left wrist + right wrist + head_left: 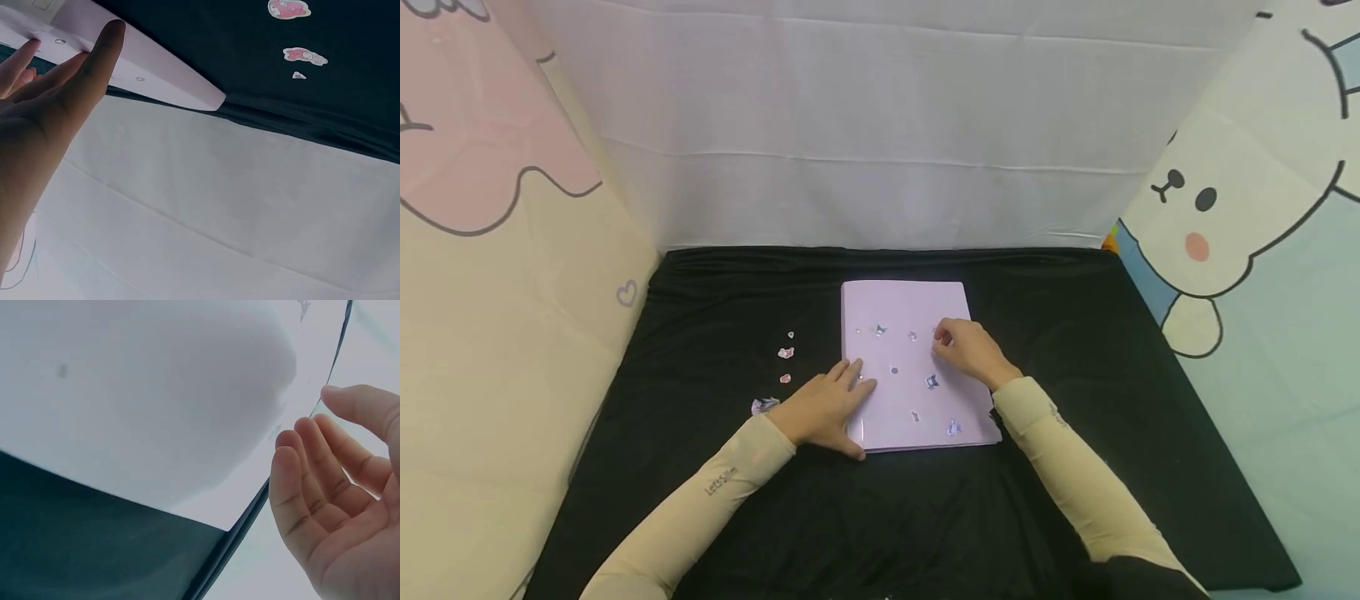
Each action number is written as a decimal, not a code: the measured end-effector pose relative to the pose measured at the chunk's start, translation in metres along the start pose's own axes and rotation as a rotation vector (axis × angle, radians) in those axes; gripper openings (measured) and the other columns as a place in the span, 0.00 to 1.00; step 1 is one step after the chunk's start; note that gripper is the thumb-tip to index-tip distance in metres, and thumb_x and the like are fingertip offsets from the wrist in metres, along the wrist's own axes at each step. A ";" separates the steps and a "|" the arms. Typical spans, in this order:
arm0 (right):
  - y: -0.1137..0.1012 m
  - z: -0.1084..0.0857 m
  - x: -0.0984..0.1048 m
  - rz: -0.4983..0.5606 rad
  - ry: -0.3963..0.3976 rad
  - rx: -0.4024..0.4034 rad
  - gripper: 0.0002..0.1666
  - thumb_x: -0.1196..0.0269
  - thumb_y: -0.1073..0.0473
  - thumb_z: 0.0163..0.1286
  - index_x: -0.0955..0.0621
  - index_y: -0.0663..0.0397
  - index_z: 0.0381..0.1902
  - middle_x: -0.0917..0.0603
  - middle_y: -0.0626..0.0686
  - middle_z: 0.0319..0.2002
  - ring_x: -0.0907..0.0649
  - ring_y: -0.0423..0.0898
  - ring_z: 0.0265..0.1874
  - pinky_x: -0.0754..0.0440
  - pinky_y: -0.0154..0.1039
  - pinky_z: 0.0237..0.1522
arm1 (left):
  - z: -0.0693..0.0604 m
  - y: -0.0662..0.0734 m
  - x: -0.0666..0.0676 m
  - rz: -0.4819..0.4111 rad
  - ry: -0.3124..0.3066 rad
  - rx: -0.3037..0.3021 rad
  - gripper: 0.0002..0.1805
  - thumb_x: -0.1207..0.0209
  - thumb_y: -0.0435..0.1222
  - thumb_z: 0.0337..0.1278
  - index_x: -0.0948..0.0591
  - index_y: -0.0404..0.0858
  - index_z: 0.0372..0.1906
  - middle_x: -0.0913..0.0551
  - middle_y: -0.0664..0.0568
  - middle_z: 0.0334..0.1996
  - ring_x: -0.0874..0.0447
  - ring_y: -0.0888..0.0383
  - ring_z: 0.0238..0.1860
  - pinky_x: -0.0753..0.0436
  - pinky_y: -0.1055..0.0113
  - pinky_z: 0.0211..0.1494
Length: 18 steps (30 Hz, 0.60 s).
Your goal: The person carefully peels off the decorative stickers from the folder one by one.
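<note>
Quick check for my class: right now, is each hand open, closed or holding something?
Left hand: open, fingers spread, resting on the lilac folder.
Right hand: open, fingers loosely bent, thumb apart from them; nothing visibly held.

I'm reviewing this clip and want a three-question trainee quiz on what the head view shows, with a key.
1. Which hand is at the left edge of the lilac folder?
2. True or false: some stickers lie on the black cloth, left of the folder.
3. The right hand is over the folder's:
A) lower left corner
B) right side
C) bottom edge

Key: 1. The left hand. 2. True. 3. B.
</note>
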State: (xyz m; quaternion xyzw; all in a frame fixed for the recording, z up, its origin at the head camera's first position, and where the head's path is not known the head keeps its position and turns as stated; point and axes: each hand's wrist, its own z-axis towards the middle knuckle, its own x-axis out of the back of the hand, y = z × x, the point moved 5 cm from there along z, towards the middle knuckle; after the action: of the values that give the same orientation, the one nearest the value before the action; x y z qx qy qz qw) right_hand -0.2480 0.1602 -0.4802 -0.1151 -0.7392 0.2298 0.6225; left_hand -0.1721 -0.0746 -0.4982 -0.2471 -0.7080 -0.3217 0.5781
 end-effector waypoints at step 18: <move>-0.030 0.035 -0.008 -0.069 -0.068 0.101 0.12 0.37 0.59 0.72 0.18 0.55 0.50 0.17 0.55 0.41 0.19 0.50 0.38 0.20 0.45 0.43 | 0.000 -0.007 0.017 -0.015 -0.021 0.014 0.54 0.35 0.70 0.43 0.29 0.41 0.71 0.37 0.35 0.72 0.38 0.36 0.70 0.28 0.46 0.65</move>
State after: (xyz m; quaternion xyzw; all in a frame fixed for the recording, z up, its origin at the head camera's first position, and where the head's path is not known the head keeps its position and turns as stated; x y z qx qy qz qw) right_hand -0.2772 0.1241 -0.4770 -0.0502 -0.7509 0.2489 0.6096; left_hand -0.1806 -0.0794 -0.4826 -0.2414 -0.7180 -0.3184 0.5699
